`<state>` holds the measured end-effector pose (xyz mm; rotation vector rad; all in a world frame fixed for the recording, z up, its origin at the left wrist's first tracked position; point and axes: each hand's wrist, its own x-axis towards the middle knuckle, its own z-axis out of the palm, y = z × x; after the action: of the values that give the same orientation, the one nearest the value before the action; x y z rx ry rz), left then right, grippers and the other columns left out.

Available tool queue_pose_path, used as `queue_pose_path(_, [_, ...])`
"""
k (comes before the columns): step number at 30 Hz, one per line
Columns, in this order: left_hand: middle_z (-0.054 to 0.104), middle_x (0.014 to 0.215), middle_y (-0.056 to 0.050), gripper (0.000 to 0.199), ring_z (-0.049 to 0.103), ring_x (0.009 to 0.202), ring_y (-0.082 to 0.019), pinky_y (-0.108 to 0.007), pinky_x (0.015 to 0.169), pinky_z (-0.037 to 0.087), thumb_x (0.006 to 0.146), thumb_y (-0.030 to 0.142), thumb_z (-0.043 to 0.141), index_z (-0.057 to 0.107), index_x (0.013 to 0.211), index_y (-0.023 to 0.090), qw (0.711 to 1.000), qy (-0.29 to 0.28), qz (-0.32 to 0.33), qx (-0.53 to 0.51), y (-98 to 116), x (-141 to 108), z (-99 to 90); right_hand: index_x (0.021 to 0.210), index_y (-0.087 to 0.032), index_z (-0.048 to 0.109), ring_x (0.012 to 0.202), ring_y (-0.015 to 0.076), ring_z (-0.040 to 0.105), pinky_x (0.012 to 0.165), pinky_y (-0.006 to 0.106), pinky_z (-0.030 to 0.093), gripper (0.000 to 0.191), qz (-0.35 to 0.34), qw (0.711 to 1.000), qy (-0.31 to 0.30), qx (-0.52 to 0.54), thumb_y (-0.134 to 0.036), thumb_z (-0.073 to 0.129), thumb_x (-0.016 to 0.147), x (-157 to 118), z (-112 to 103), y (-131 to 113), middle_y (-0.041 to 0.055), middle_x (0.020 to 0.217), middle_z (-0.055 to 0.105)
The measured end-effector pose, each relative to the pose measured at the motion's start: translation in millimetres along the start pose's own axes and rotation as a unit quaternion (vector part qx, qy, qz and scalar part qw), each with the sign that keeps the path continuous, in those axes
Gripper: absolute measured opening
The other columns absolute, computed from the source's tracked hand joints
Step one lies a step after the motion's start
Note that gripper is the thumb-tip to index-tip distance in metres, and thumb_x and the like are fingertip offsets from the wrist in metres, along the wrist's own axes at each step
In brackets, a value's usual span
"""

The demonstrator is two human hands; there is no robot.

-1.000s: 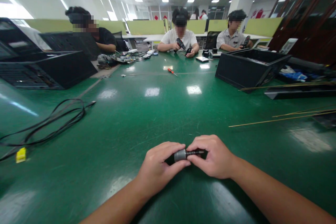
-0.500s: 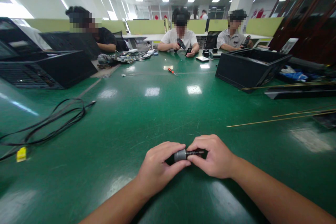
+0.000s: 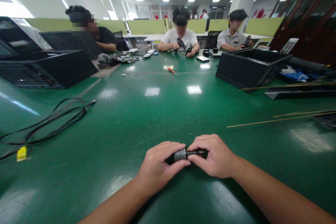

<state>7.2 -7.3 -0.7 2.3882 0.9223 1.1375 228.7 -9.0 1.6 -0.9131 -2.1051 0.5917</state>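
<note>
Grip inspection: both sides closed.
Viewing remotely, I find the left hand (image 3: 157, 162) clasping the grey cylinder (image 3: 180, 155); the right hand (image 3: 217, 157) pinches its shaft (image 3: 195, 152) (dark, ribbed).

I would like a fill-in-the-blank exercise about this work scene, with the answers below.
1. The left hand holds the grey cylinder, while the ____ hand pinches its thin shaft.
2. The tabletop is ____.
3. The tag near the looped black cable is ____.
4. The orange-handled tool is a ____.

Missing words: right; green; yellow; screwdriver.
</note>
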Motion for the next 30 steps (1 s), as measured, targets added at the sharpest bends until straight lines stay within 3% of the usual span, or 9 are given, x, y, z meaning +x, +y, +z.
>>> queue_pose_path(30, [0.079,0.093,-0.004,0.029,0.076,0.082,-0.019,-0.028,0.078,0.063,0.079,0.032,0.083,0.074,0.104,0.021,1.000,0.001,-0.010,-0.002,0.6,2.5,-0.5,0.088,-0.020,0.072,0.065,0.0154,0.063,0.064,0.027,0.045,0.005,0.003,1.000,-0.002,0.001,-0.020,0.069,0.084,-1.4,-0.8,-0.9,0.0012,0.075,0.072])
